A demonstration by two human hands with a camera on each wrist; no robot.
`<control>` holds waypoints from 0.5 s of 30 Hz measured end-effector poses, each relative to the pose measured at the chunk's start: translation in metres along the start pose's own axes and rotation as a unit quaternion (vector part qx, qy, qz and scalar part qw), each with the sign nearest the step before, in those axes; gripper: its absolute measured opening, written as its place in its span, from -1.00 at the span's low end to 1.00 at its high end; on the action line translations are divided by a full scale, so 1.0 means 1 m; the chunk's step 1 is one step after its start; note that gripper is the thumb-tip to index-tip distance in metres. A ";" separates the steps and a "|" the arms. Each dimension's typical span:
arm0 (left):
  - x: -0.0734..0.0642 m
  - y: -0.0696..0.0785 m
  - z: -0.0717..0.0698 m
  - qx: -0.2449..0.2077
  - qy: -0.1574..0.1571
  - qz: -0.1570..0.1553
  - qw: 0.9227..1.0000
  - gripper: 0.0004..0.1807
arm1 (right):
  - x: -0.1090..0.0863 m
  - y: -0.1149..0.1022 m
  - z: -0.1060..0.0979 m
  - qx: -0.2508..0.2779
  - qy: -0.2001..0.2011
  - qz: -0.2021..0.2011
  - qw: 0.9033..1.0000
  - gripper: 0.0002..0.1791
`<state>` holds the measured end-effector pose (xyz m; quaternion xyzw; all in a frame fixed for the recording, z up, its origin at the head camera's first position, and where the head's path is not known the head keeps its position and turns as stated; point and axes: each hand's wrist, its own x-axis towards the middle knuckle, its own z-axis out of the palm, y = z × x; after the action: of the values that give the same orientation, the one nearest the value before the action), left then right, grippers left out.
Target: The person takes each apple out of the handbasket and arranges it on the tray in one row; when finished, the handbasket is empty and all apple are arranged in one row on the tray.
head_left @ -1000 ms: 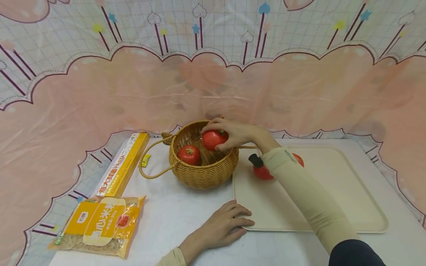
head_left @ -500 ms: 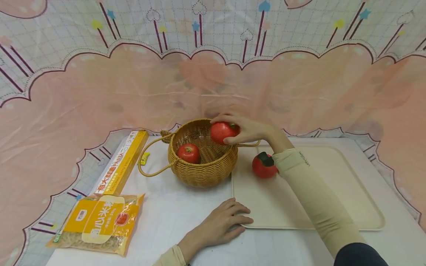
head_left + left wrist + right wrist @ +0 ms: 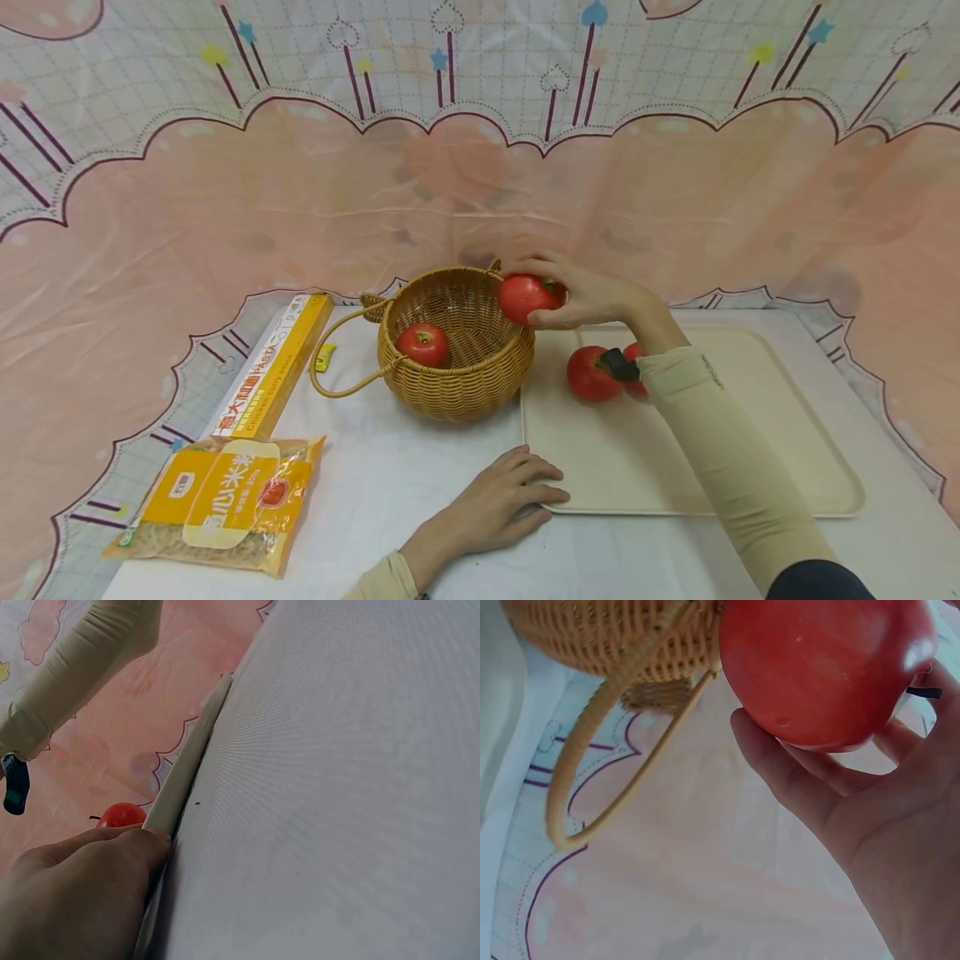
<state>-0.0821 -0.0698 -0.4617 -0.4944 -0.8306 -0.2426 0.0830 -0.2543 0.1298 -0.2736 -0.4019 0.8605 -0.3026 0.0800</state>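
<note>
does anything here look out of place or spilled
One small oddity: a yellow scrap lies on its own on the table between the box and the basket; it looks stray but is too small to identify. No spill shows, and the red fruit in the right hand has no obvious damage.

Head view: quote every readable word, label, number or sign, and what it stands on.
"大", "面", "PASTA": yellow-and-white box.
"Chicken curry sauce": same box.
"心", "米": yellow bag.
Too small or blurred: the other characters on both, the bag's number and smaller print, marks on the small yellow item and right sleeve.
</note>
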 end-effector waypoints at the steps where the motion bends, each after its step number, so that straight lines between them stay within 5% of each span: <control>1: 0.000 0.000 0.000 0.000 0.000 0.000 1.000 -0.72 | -0.002 0.001 0.000 0.000 0.001 0.007 1.000 -0.35; 15: 0.000 0.000 0.000 0.004 -0.003 -0.002 1.000 -0.72 | -0.035 0.016 -0.001 -0.022 0.028 0.047 0.998 -0.28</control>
<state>-0.0820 -0.0696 -0.4614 -0.4930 -0.8327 -0.2382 0.0821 -0.2420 0.1644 -0.2856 -0.3539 0.8869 -0.2905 0.0617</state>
